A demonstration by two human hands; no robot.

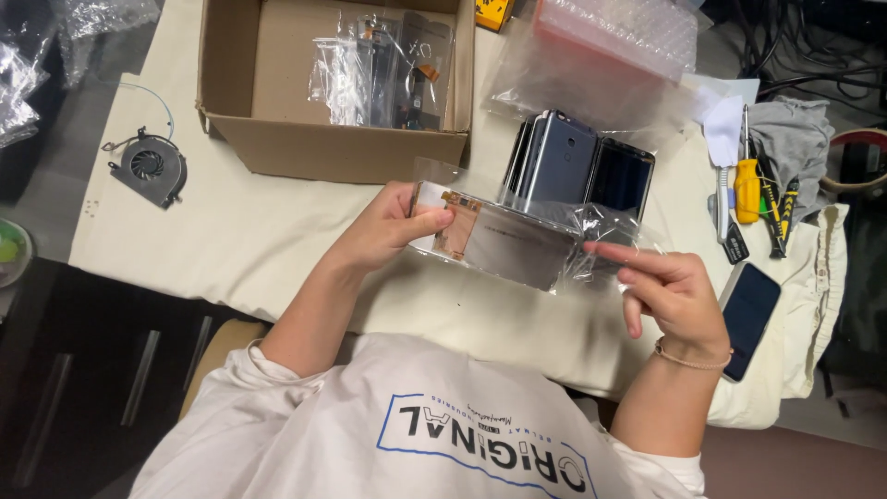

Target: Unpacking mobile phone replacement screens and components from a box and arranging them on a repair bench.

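My left hand (pixel 386 231) grips the left end of a flat phone screen panel (pixel 504 240) with a grey back and a copper-coloured strip, wrapped in a clear plastic sleeve (pixel 601 231). My right hand (pixel 673 298) pinches the sleeve's crinkled right end with extended fingers; a thin bracelet sits on that wrist. The panel is held level above the cream cloth-covered table (pixel 249 231), just in front of a row of dark phone panels (pixel 577 171) standing on edge.
An open cardboard box (pixel 277 139) holds several bagged parts (pixel 383 69). A small black cooling fan (pixel 148 168) lies at the left. Screwdrivers and tools (pixel 753 199), a grey rag (pixel 795 139) and a dark phone (pixel 748 314) are at the right. Bubble wrap (pixel 619 32) lies behind.
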